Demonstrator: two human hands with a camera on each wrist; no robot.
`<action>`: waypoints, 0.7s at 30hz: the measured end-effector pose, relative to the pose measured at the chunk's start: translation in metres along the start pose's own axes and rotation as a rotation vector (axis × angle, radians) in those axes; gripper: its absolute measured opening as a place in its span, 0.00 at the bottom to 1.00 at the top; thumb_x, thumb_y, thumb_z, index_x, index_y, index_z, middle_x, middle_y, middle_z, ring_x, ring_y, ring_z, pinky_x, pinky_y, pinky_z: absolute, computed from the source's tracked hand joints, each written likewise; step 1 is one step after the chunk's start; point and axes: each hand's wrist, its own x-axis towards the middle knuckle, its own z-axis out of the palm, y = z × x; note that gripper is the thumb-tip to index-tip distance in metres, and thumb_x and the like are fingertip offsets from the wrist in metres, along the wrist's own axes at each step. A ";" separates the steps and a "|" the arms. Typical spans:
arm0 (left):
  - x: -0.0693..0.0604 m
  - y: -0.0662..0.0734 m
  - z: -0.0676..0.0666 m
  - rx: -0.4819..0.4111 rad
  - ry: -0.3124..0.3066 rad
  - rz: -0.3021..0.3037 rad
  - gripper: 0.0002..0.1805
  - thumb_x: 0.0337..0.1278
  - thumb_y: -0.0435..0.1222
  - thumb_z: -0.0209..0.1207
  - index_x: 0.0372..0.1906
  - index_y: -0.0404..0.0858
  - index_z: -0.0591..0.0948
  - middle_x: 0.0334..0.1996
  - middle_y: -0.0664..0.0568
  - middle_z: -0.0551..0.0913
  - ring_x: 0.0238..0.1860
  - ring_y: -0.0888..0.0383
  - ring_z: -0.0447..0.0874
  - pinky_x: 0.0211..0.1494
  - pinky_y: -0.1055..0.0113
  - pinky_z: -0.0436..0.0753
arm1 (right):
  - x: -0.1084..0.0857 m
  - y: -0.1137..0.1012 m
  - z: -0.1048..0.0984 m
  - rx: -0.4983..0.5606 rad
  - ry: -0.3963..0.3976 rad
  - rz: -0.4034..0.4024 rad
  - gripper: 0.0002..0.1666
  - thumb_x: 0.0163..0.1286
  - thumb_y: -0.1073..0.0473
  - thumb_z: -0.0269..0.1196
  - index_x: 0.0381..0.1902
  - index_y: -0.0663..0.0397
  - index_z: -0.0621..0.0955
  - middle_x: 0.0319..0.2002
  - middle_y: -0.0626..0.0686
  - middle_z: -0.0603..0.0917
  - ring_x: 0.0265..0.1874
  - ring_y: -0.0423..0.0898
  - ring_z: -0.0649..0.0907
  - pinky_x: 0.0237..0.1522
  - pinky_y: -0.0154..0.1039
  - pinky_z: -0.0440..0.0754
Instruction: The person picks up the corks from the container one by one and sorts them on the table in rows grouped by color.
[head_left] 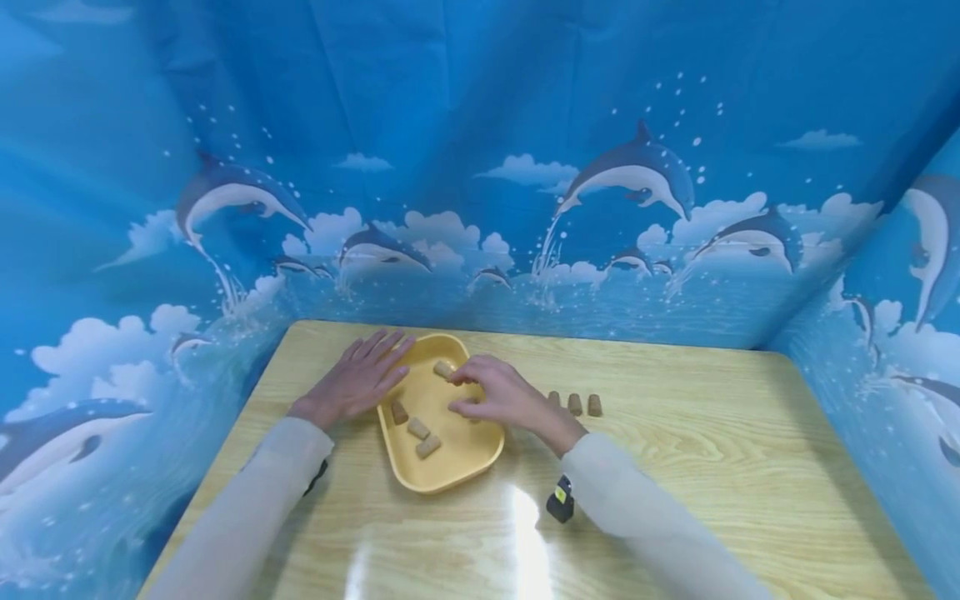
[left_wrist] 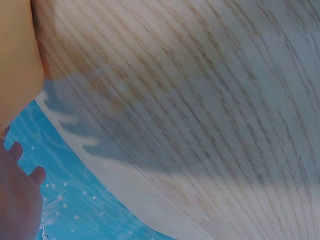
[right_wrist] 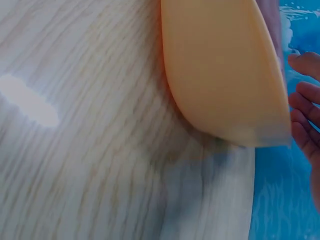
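From here I see a pale wood-grain table (head_left: 712, 467) bearing a rounded yellow tray (head_left: 465, 450). Right of the tray, three small brown corks (head_left: 574, 405) sit in a row; nearside, glare (head_left: 529, 542) streaks the wood.

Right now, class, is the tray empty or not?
Not empty: the head view shows at least four corks lying inside the tray.
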 end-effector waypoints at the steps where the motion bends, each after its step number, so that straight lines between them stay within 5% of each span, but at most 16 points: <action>1: 0.000 0.000 0.000 0.003 0.000 -0.001 0.38 0.89 0.61 0.31 0.92 0.52 0.46 0.92 0.48 0.45 0.91 0.39 0.39 0.91 0.34 0.43 | 0.002 -0.001 0.002 0.002 -0.009 -0.003 0.26 0.73 0.48 0.75 0.63 0.54 0.87 0.57 0.52 0.90 0.57 0.48 0.87 0.64 0.47 0.87; 10: 0.000 0.001 0.001 -0.011 0.001 -0.007 0.36 0.90 0.58 0.33 0.92 0.54 0.46 0.92 0.49 0.45 0.91 0.40 0.39 0.91 0.33 0.42 | 0.021 -0.008 0.021 -0.078 -0.059 -0.123 0.23 0.75 0.52 0.73 0.62 0.57 0.87 0.57 0.54 0.90 0.56 0.49 0.88 0.63 0.45 0.87; 21: 0.001 0.002 0.001 -0.016 -0.008 -0.014 0.36 0.91 0.57 0.35 0.91 0.55 0.45 0.92 0.51 0.44 0.91 0.41 0.38 0.91 0.34 0.41 | 0.038 -0.015 0.032 -0.125 -0.123 -0.137 0.23 0.74 0.54 0.74 0.62 0.60 0.88 0.53 0.54 0.91 0.54 0.48 0.87 0.62 0.39 0.87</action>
